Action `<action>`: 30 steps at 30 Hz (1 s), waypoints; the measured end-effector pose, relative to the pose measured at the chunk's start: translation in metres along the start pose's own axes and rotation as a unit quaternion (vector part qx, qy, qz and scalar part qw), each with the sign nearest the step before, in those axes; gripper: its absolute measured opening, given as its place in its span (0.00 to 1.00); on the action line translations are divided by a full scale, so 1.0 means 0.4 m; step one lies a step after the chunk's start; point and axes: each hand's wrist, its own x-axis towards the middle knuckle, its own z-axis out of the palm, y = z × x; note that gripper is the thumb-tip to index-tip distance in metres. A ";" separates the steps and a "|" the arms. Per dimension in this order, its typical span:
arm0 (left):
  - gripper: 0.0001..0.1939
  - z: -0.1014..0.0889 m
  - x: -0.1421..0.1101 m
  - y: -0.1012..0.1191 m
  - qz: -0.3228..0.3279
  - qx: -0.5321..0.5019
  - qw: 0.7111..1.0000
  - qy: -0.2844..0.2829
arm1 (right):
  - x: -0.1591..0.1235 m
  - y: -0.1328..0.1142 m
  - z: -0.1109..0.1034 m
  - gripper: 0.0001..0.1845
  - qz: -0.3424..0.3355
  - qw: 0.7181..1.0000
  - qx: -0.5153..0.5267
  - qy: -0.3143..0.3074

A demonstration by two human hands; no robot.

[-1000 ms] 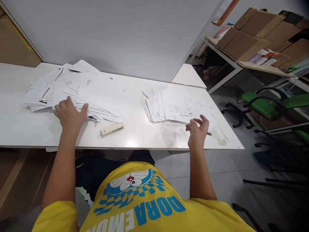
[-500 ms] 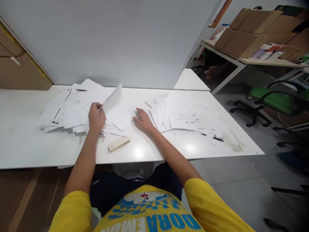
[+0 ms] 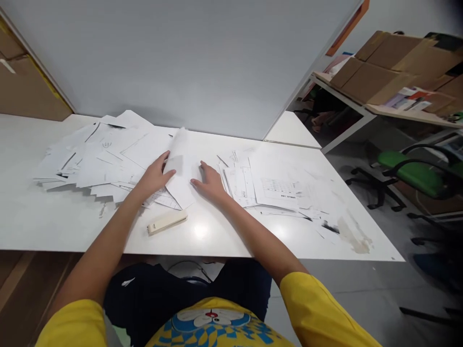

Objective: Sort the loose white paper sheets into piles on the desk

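Between my hands a white sheet of paper [image 3: 180, 147] stands partly raised and curled, its lower part on the table. My left hand [image 3: 155, 176] is against the sheet's left side, thumb and fingers spread apart. On the other side my right hand [image 3: 211, 182] rests near the table with thumb and fingers apart, holding nothing. A messy pile of papers [image 3: 104, 149] spreads to the left, and more papers [image 3: 275, 188] lie to the right of my right hand. A cream stapler [image 3: 167, 222] lies in front of my left hand.
The white table [image 3: 217, 236] backs onto a grey partition panel [image 3: 173, 62]. Cardboard stands at the left [image 3: 32, 91]. Boxes [image 3: 376, 77] sit on another desk at the right, with a green chair [image 3: 408, 168] below. A brownish stain marks the table's right end.
My left hand has moved right along the sheet and its grip has loosened, fingers now spread. The sheet's raised part has come more upright. My right hand stays near its place; the view has shifted slightly.
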 end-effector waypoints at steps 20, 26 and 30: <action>0.29 0.003 -0.005 -0.021 0.167 -0.282 0.940 0.097 | -0.053 -0.003 -0.023 0.31 -0.110 0.925 0.333 0.145; 0.27 -0.008 -0.005 0.006 0.220 -0.255 0.937 0.088 | -0.068 -0.038 -0.042 0.13 -0.104 0.926 0.347 0.111; 0.29 0.009 0.000 -0.010 0.169 -0.177 0.962 0.122 | -0.072 -0.065 -0.086 0.12 -0.124 0.921 0.331 0.164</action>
